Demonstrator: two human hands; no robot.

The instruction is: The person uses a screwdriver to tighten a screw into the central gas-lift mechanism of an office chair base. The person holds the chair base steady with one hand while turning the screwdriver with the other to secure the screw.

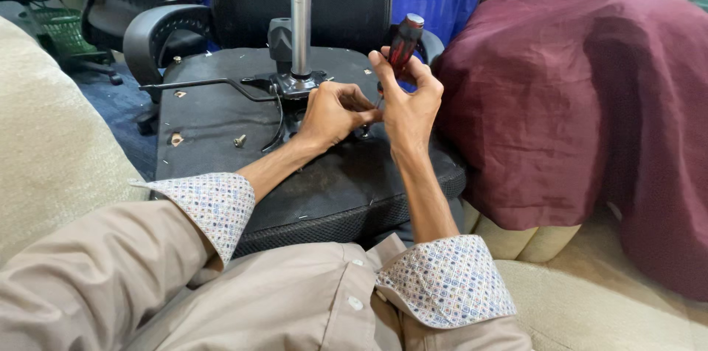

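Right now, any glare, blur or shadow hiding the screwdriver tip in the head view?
Head view: even indoor light; small glare on the screwdriver cap. Its tip is hidden between the left hand and right hand, shaded there. Background is slightly soft.

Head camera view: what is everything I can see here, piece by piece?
Upturned chair seat: one, black, centre, underside facing up.
Metal post: one, silver, upright from the seat's middle plate.
Lever rod: one, black, lying left of the post.
Loose bolt: one, silver, on the seat's left part.
Screwdriver: one, red and black handle, upright by the post.
Cloth: one, maroon, draped at right.
Sofa: one, beige, left and lower right.
Basket: one, green, far left.
Left hand: pinching near the screwdriver's tip.
Right hand: gripping the screwdriver.
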